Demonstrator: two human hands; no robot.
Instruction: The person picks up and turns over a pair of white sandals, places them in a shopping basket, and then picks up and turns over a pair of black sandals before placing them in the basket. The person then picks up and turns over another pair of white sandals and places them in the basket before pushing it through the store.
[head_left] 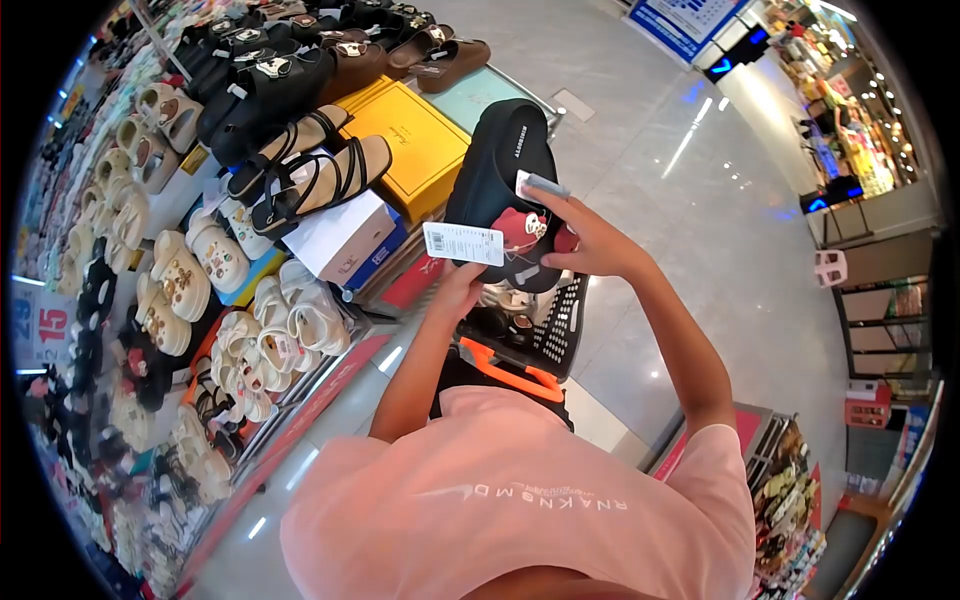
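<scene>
A black slide sandal (500, 140) with a red and white charm on its strap is held up in front of me, insole facing up. My left hand (460, 290) is closed on its left front side, just under a white price tag (462, 243) with a barcode. My right hand (597, 240) grips the right side, thumb near the toe end and fingers around the strap. By the right fingertips is a small grey and white piece (541, 187), whose kind I cannot make out. A bit of red beside the right hand is partly hidden.
Below the sandal stands a black shopping basket (562, 330) with an orange handle (512, 368), holding several items. At left, a display holds clogs (217, 250), strappy sandals (325, 180) and a yellow shoebox (410, 145). Tiled floor (690, 250) lies to the right.
</scene>
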